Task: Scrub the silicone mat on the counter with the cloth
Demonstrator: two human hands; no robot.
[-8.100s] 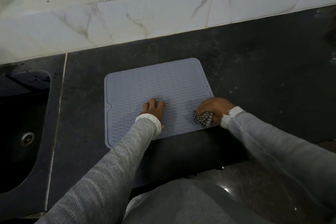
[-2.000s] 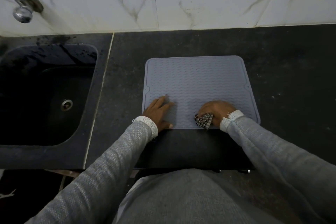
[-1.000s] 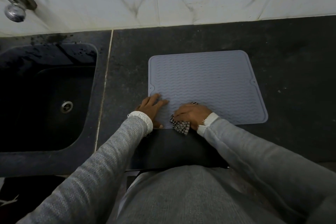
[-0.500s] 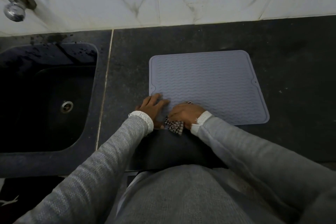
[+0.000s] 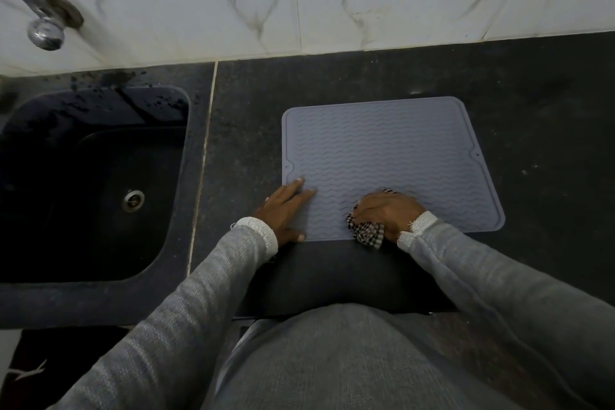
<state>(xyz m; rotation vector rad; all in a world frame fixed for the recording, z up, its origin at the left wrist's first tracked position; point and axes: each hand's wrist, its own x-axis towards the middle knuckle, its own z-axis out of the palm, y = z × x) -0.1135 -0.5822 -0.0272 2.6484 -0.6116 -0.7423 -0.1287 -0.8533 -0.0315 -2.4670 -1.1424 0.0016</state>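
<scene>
A grey silicone mat (image 5: 382, 150) with wavy ridges lies flat on the dark counter (image 5: 532, 93). My left hand (image 5: 286, 210) rests flat with spread fingers on the mat's near left corner, holding nothing. My right hand (image 5: 387, 210) is closed on a bunched checked cloth (image 5: 366, 233) and presses it against the mat's near edge, about the middle. Part of the cloth is hidden under my fingers.
A dark sink (image 5: 93, 183) with a metal drain (image 5: 133, 200) is set into the counter to the left. A chrome tap (image 5: 43, 23) comes out of the white marbled wall tiles (image 5: 366, 10) behind. The counter's front edge runs just below my wrists.
My right hand with the cloth slid left along the mat's near edge toward my left hand, then back right to the middle. My left hand stayed on the near left corner.
</scene>
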